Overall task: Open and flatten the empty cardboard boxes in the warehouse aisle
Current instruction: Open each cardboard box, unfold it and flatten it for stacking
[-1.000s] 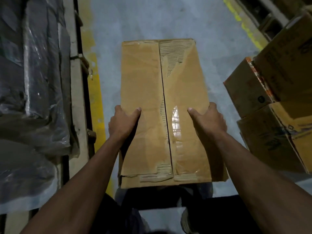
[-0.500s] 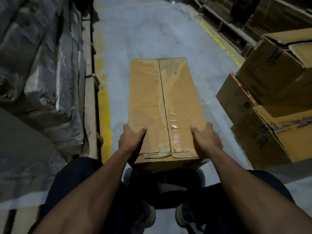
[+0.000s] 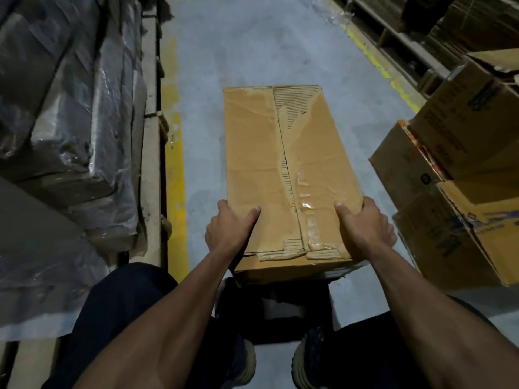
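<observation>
Warehouse aisle, concrete floor (image 3: 252, 51). Cardboard box (image 3: 283, 169) held mid-aisle, near end gripped: left hand (image 3: 229, 230) and right hand (image 3: 365, 228) clamp its side edges, thumbs on top. Likely light, stiff-ish; tape slick. Seam split, so pry flaps there.

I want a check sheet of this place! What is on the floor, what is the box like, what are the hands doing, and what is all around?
Surface: grey concrete floor with yellow painted lines along both sides of the aisle.
Job's things: one long cardboard box, top flaps closed, seam tape torn and peeling.
Clutter: stacked cardboard boxes at the right, some with open flaps.
Grips: left hand and right hand each hold a near side of the box, thumbs on top.
Cables: nothing seen.
Surroundings: plastic-wrapped stacks on wooden pallets at the left; dim shelving at the far right.
</observation>
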The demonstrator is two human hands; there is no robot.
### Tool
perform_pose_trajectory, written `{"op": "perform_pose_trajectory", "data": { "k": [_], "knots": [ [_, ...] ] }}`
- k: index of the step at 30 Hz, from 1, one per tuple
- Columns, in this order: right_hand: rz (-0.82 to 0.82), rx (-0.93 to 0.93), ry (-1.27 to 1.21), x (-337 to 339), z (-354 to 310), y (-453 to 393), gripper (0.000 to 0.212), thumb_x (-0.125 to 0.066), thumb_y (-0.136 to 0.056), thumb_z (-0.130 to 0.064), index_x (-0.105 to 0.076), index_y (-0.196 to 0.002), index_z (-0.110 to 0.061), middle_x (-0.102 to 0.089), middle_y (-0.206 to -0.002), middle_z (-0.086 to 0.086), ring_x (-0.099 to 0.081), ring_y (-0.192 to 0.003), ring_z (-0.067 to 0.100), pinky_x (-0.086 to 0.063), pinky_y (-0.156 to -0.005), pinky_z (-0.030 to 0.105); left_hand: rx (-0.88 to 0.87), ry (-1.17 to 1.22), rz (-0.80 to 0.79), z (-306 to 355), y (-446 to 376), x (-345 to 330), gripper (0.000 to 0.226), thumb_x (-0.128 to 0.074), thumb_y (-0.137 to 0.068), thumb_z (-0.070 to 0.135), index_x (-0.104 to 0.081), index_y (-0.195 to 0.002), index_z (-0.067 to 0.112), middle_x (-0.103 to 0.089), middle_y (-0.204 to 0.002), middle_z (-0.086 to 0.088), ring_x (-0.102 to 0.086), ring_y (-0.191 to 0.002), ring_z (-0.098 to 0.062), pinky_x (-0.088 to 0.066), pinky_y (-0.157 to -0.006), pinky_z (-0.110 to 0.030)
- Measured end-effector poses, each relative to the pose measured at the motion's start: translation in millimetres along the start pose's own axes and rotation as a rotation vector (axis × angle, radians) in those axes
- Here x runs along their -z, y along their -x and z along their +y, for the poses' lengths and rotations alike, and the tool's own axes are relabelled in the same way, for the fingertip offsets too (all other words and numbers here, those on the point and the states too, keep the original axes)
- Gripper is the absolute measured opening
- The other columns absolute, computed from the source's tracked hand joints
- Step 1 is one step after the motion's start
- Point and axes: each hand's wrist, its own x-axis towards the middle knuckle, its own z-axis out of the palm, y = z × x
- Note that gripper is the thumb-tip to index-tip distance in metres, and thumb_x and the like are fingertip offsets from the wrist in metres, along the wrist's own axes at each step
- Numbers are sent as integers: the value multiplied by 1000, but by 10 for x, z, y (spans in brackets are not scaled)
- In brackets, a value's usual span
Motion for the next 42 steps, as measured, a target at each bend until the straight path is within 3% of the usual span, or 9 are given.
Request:
{"op": "perform_pose_trajectory", "data": {
  "k": [9, 15, 18, 22, 27, 29, 31, 37, 42],
  "knots": [
    [10, 6, -56, -112, -98, -122, 64, -50, -93, -64, -44, -140, -20, -57, -133, 13, -52, -121, 39, -37, -91, 43, -50, 174, -70, 13, -259, 90, 66, -68, -78, 65, -56, -125, 21, -67, -114, 0, -62, -107, -30, -51, -91, -44],
    [33, -7, -144, -103, -89, -162, 58, -55, -93, -61, -52, -134, -21, -60, -128, 11, -54, -117, 36, -32, -82, 38, -29, 648, -274, 23, -359, 123, 49, -76, -87, 19, -55, -131, 13, -70, -113, -4, -68, -104, -22, -56, -81, -31],
    [35, -31, -229, -131, -107, -172, 55, -58, -90, -61, -57, -130, -22, -63, -123, 9, -57, -113, 35, -36, -82, 38, -53, 651, -285, 131, -412, 243, 50, -77, -85, 16, -55, -130, 12, -70, -111, -5, -69, -101, -21, -57, -75, -26],
    [7, -94, -398, -255, -69, -140, 49, -63, -85, -63, -65, -111, -22, -67, -106, 2, -60, -97, 31, -48, -87, 42, -125, 544, -237, 346, -458, 431, 68, -83, -68, 35, -55, -128, 20, -71, -112, -4, -70, -100, -22, -58, -88, -41],
    [-105, -142, -608, -441, -40, -153, 47, -72, -71, -67, -68, -91, -24, -73, -98, -1, -67, -95, 29, -54, -91, 48, -145, 419, -191, 577, -435, 572, 50, -73, -88, 16, -43, -129, 20, -66, -103, -10, -69, -82, -21, -61, -61, -32],
    [-176, -167, -670, -609, 27, -244, 55, -72, -59, -72, -72, -88, -25, -75, -93, -3, -70, -90, 27, -57, -89, 49, -156, 321, -154, 642, -435, 620, 62, -75, -81, 31, -38, -130, 23, -64, -108, -12, -68, -93, -29, -61, -75, -49],
    [-257, -177, -717, -720, 46, -237, 46, -75, -72, -61, -74, -97, -23, -75, -95, 1, -71, -90, 27, -57, -89, 49, -163, 168, -124, 694, -436, 628, 74, -73, -73, 41, -34, -134, 27, -57, -127, -12, -60, -114, -34, -55, -90, -55],
    [-445, -241, -555, -923, -6, -178, 45, -45, -105, -40, -50, -135, -8, -59, -123, 14, -58, -109, 33, -47, -96, 43, -224, -144, -73, 651, -253, 328, 78, -64, -95, 31, -20, -154, 5, -22, -161, -15, -23, -148, -32, -28, -119, -46],
    [-571, -318, -559, -994, 68, -329, 69, -34, -98, -66, -43, -146, -17, -54, -141, 11, -53, -125, 34, -40, -109, 49, -311, -99, -139, 661, -127, 44, 72, -37, -105, 43, 3, -158, 14, 8, -166, -4, 6, -153, -21, -4, -125, -40]
  ]
}}
